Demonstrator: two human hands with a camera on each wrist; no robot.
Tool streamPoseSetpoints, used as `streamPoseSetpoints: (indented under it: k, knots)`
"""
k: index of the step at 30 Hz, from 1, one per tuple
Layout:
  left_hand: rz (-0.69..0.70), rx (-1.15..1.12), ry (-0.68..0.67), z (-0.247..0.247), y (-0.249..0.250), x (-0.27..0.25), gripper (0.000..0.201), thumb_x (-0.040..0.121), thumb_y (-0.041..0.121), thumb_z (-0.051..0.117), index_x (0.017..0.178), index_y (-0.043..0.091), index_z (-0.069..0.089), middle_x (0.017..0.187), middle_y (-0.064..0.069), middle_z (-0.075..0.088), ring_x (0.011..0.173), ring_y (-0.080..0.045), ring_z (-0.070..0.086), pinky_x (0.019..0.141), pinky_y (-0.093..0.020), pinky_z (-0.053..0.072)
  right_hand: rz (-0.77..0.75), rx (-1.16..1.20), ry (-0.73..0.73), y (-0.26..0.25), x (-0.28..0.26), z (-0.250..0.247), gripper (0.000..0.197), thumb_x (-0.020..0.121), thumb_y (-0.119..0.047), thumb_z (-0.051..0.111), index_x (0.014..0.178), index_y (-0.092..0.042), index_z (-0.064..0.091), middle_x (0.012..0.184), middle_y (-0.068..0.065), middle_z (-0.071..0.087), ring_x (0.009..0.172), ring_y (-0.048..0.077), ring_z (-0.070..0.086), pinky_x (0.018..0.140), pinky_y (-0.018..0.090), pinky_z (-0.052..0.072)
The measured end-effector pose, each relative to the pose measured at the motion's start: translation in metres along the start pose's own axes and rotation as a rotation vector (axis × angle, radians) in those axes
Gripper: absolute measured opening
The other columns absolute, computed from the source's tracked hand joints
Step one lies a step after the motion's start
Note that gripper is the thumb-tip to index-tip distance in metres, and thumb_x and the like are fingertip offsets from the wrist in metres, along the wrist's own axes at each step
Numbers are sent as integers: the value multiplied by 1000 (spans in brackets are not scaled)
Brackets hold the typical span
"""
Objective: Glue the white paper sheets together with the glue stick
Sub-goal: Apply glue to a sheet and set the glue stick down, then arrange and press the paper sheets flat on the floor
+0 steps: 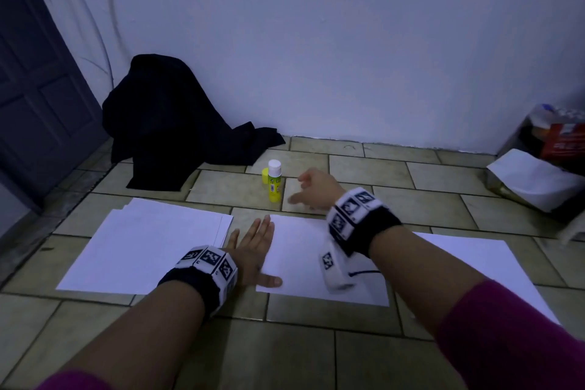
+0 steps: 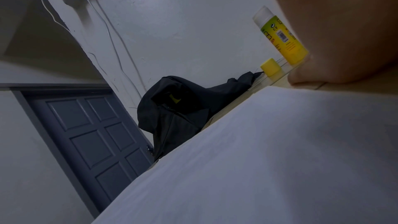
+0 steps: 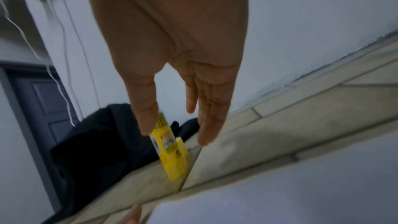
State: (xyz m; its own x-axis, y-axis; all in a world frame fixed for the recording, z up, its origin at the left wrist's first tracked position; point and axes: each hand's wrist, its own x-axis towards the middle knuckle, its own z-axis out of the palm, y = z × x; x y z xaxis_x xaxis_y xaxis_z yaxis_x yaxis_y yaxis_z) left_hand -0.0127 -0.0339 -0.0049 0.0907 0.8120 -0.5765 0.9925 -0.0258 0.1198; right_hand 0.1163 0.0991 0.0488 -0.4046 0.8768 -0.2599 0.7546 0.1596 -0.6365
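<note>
A tiled floor (image 1: 316,358) carries everything. A black cloth (image 1: 171,123) slumps against the wall at its far left. Three lots of white paper lie side by side: a stack (image 1: 139,247) on the left, a middle sheet (image 1: 300,247), and a right sheet (image 1: 468,256). The left hand (image 1: 253,247) lies flat, fingers straight, on the middle sheet's left edge. The right hand (image 1: 311,188) hovers beyond that sheet, fingers spread and holding nothing, just beside the glue stick (image 1: 274,180), which stands upright. Its yellow cap (image 1: 265,175) sits beside it.
</note>
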Motion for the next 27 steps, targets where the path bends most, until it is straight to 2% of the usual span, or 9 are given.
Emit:
streamPoseSetpoints:
  k: [3,7,9,12,14,15,19,23,27]
  knots:
    - [6,-15,-10,0,-1,-1,108,90,60,48,147,8,-27,153,-4,-36,144,-20,-28,117,-47,-9,9,-192,-88,28,-40,-34,63,81,-35,73,133,-12,45,133,5,52,120,20,50,96,27,39]
    - [-4,-1,2,1,0,2,108,90,63,47,148,8,-25,154,-3,-35,144,-20,-26,117,-47,-8,210,-364,-158,88,-87,-73,78,79,-44,73,139,-12,35,143,7,42,125,23,44,95,30,39]
    - [-16,3,16,3,0,5,110,88,65,48,148,8,-24,154,-2,-34,145,-20,-25,117,-47,-7,303,-402,-155,118,-107,-82,95,74,-46,76,144,-9,24,148,9,33,131,24,39,100,31,37]
    - [-26,-2,18,3,0,7,111,87,66,49,148,8,-24,154,-2,-34,145,-20,-25,117,-47,-6,386,-481,-156,151,-130,-81,128,63,-51,83,150,-8,0,158,12,0,145,26,13,115,38,26]
    - [-29,0,15,4,0,7,112,87,66,49,148,8,-24,154,-2,-34,144,-20,-26,117,-47,-6,412,-515,-157,165,-137,-75,138,57,-52,85,150,-10,-8,156,13,-20,147,28,-2,117,45,22]
    - [-31,6,16,4,0,7,111,87,66,49,148,8,-24,154,-2,-34,144,-20,-26,117,-47,-6,418,-524,-153,170,-139,-71,140,56,-53,86,150,-10,-9,155,13,-24,147,29,-4,117,47,21]
    - [-37,24,20,5,1,6,111,87,68,47,148,8,-24,154,-3,-35,144,-21,-26,117,-47,-6,422,-521,-145,177,-142,-62,137,58,-51,85,150,-8,-7,158,10,-13,147,27,-1,118,45,19]
    - [-29,13,29,7,1,4,111,87,67,48,148,8,-24,154,-3,-35,144,-21,-26,117,-47,-7,376,-458,-107,181,-141,-64,125,63,-45,85,150,-8,3,157,7,6,144,24,14,115,39,26]
    - [-29,17,18,5,3,2,113,87,66,49,148,7,-25,154,-3,-34,144,-22,-27,117,-47,-7,344,-394,-126,184,-145,-74,105,78,-47,73,152,-11,7,159,7,6,145,23,16,116,34,23]
